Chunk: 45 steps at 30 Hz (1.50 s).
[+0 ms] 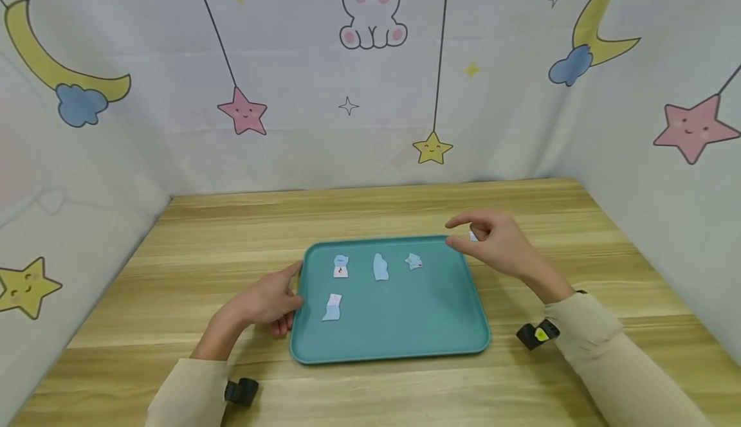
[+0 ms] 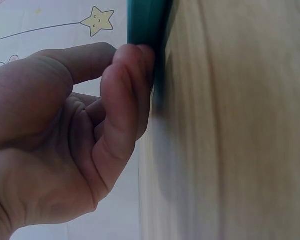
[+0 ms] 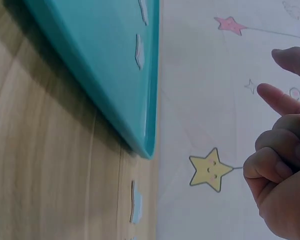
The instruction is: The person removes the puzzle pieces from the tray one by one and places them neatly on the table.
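Observation:
My left hand (image 1: 269,298) holds the left edge of a teal tray (image 1: 405,324), its index finger and thumb at the rim. In the left wrist view, the curled fingers of that hand (image 2: 115,100) meet the tray's side (image 2: 144,22). Above the tray's far right corner hovers my right hand (image 1: 492,240), thumb and index finger apart with nothing between them, the other fingers folded. Several small flat light-blue pieces lie on the tray: one with a pinkish lower half (image 1: 341,266), a wavy piece (image 1: 380,267), a jagged piece (image 1: 413,261) and a bent strip (image 1: 332,307).
Another light-blue piece (image 1: 473,236) lies on the wooden table (image 1: 243,221) beyond the tray's right side, partly hidden by the right hand. A white curtain (image 1: 301,144) with stars, moons and a rabbit encloses the back and sides.

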Motion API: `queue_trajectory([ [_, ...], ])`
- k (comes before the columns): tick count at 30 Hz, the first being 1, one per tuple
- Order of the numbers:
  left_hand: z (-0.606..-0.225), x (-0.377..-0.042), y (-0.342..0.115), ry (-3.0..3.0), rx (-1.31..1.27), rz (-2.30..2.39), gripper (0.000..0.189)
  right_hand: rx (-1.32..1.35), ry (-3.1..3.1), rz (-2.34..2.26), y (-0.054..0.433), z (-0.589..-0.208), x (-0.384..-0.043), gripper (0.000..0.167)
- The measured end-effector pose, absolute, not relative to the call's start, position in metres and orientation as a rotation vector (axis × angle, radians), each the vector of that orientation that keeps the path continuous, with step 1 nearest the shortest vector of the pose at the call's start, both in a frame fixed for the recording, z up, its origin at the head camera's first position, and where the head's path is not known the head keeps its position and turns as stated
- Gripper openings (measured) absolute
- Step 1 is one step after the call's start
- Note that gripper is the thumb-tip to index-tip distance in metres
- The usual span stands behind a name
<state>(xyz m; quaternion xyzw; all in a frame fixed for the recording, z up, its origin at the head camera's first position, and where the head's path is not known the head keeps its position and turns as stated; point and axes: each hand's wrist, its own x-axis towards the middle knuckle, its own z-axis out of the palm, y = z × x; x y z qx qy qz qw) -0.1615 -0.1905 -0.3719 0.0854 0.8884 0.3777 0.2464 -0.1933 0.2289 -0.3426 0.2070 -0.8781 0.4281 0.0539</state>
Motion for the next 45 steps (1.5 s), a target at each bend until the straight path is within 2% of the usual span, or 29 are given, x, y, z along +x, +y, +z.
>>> queue_trajectory([
  [30, -0.371, -0.163, -0.191, 2.429, 0.248, 1.018, 0.082, 0.731, -2.681, 1.459, 0.178, -0.353, -0.180, 0.031],
  [45, -0.373, -0.162, -0.192, 2.431, 0.277, 1.017, 0.083, 0.870, -2.701, 1.497, 0.159, -0.356, -0.177, 0.042],
])
